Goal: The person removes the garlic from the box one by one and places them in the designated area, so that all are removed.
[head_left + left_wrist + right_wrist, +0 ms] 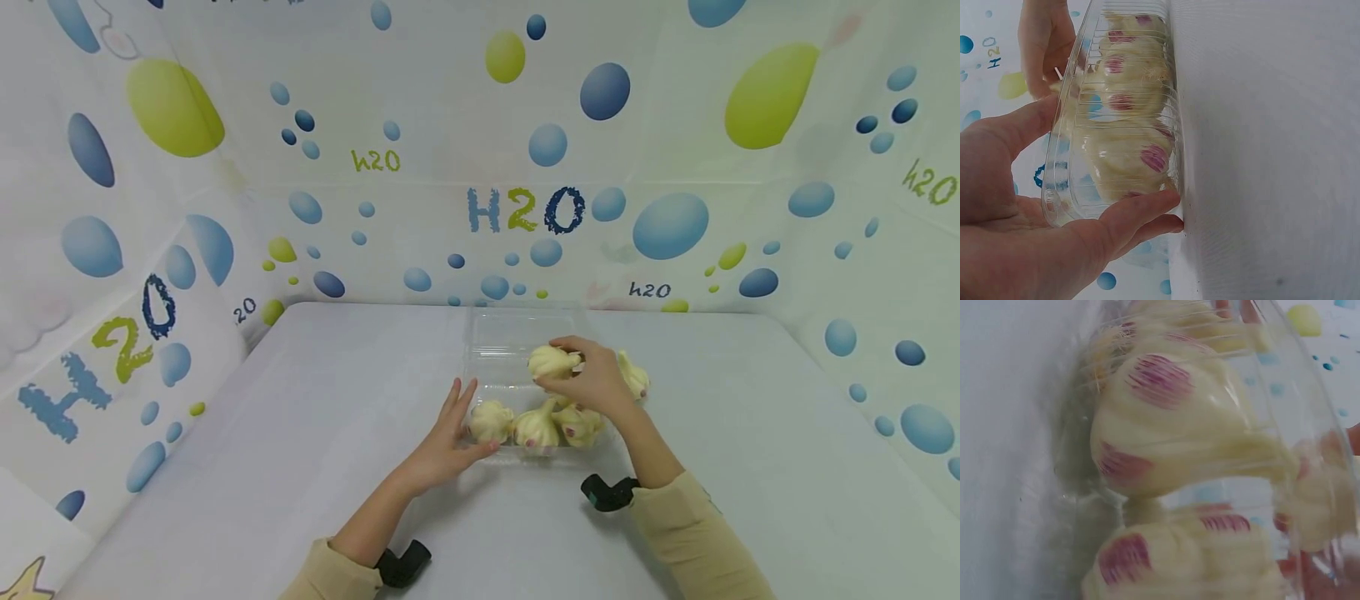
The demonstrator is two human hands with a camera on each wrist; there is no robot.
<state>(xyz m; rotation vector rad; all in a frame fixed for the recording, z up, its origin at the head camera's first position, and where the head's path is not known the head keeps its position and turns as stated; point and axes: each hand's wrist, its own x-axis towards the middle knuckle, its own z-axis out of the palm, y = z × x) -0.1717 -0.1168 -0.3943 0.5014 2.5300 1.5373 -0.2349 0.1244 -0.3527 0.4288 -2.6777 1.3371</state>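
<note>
A clear plastic clamshell box [510,457] stands on the table with its lid [517,325] folded back. Several garlic bulbs lie in a row along its near part, among them a left bulb [491,422] and a middle bulb [536,429]. My right hand [592,379] pinches another garlic bulb [551,362] between thumb and fingers, above the box. Spread across the near left corner, my left hand [446,442] touches the box with fairly straight fingers. Seen from the left wrist, purple-marked bulbs [1125,156] show through the ribbed wall.
One more garlic bulb [633,377] lies just right of the box, partly behind the right hand. Black wrist devices [405,565] are worn at both sleeves. A white cloth covers the table [337,392], with a patterned curtain [435,225] behind and at the sides.
</note>
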